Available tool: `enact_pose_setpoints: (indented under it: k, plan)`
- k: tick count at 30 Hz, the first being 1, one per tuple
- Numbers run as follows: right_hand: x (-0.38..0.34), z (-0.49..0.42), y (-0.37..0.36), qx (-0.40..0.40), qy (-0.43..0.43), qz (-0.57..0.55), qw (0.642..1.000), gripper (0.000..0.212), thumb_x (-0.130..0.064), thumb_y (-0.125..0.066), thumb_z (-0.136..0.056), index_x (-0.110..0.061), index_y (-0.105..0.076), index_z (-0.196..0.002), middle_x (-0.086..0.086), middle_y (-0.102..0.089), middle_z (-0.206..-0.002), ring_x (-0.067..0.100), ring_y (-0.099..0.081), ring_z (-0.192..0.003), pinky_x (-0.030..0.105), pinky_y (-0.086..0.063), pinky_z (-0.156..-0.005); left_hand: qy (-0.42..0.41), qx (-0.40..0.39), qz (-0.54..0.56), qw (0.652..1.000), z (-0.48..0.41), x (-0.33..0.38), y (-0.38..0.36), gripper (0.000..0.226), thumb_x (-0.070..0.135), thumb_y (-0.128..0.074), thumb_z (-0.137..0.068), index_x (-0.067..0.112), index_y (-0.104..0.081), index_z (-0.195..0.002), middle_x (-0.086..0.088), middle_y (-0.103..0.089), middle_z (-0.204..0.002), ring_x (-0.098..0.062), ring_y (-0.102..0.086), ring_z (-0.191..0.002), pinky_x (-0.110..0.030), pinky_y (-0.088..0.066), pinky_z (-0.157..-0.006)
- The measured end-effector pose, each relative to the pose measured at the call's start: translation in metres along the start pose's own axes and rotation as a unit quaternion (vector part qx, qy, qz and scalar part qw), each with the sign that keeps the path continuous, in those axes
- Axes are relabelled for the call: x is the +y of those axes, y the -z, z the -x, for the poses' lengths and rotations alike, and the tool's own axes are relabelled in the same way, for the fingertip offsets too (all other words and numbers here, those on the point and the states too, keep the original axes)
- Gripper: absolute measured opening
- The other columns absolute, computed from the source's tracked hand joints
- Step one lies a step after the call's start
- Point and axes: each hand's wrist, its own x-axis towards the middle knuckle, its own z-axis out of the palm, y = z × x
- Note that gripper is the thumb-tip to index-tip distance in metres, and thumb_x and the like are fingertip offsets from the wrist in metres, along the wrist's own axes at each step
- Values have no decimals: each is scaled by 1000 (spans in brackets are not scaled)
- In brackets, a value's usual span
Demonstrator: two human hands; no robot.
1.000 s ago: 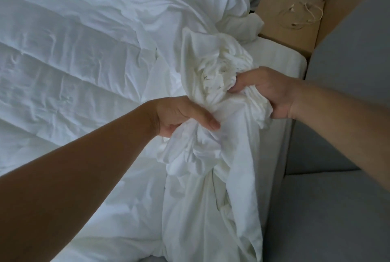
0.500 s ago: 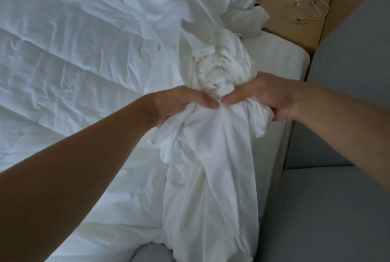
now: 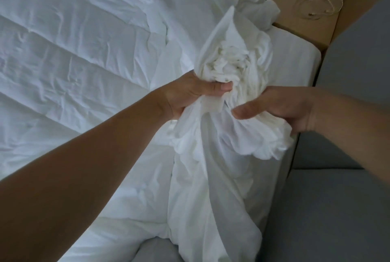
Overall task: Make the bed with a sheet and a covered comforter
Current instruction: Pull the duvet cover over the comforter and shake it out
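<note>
We cannot see the fingers of our left hand [image 3: 185, 97] or right hand [image 3: 280, 109]: the bunched white cloth [image 3: 211, 145] swallows them. The thin cord [image 3: 316, 6] beyond the bed [image 3: 295, 56] is too small to identify.

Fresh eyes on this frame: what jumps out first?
A bunched white cloth at centre, gripped by the left hand and the right hand from either side. Left of it spreads a white quilted comforter; top right, a thin cable lies on a tan surface.
</note>
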Motion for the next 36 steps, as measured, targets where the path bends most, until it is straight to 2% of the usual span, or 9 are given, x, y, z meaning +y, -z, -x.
enact_pose_setpoints:
  k: [4,7,13,17,20,22,28,33,36]
  plan:
    - [4,-4,7,-4,18,-18,1000,82,-13,-99,-40,-21,-72,-117,15,-66,-128,31,-66,-115,43,-58,-88,-1,51,-3,999,-4,-3,-7,40,23,-77,-81,11,-68,-118,-12,-72,-113,-30,-69,-108,-41,-56,-91]
    - [-1,-2,11,15,39,-28,999,63,4,-81,-60,-16,-71,-119,15,-68,-125,32,-67,-113,46,-58,-86,26,25,-9,999,2,-2,-4,32,32,-77,-82,12,-74,-107,-8,-74,-101,-25,-72,-96,-35,-57,-82]
    - [-3,-8,13,108,82,-14,991,55,3,-64,-72,0,-63,-127,24,-64,-128,42,-61,-119,61,-42,-107,202,-178,-67,961,11,-3,-1,59,23,-99,-43,19,-80,-99,-6,-76,-103,-23,-73,-96,-36,-58,-80]
    - [-1,-11,11,119,75,3,990,51,1,-68,-71,-1,-66,-122,25,-66,-123,42,-64,-114,59,-45,-104,239,-229,-114,937,11,8,1,45,15,-97,-50,24,-82,-91,-2,-77,-97,-20,-74,-93,-32,-59,-78]
    - [-4,-6,12,73,28,-16,997,49,-17,-82,-70,-11,-72,-118,15,-70,-122,33,-67,-113,54,-48,-104,160,-151,-93,971,12,7,4,31,9,-86,-69,25,-79,-94,-4,-74,-100,-24,-71,-97,-38,-56,-85]
    - [-4,-2,6,16,-8,-17,1000,58,-33,-96,-49,-23,-80,-103,8,-74,-114,26,-71,-106,45,-57,-91,111,-92,-59,988,17,5,2,19,19,-81,-74,27,-80,-90,-1,-74,-95,-20,-71,-94,-33,-55,-83]
    - [6,-2,-2,-15,13,-12,1000,68,-25,-103,-21,-31,-82,-86,1,-77,-94,16,-75,-87,28,-59,-67,47,-23,-12,999,18,1,-11,17,28,-64,-74,26,-80,-70,3,-74,-75,-10,-73,-70,-24,-57,-63]
    - [-2,2,-3,-18,43,8,999,49,22,-72,-55,-25,-80,-65,1,-76,-75,12,-74,-69,22,-57,-56,90,-79,-16,993,20,-7,4,39,46,-90,-57,25,-81,-88,1,-76,-92,-16,-74,-87,-30,-58,-76]
    - [-4,-3,5,-63,43,13,997,49,10,-80,-58,-20,-81,-97,9,-75,-107,24,-73,-99,32,-60,-74,216,-162,-49,961,23,-9,9,61,41,-102,-36,21,-82,-90,-1,-77,-98,-17,-74,-92,-30,-59,-78]
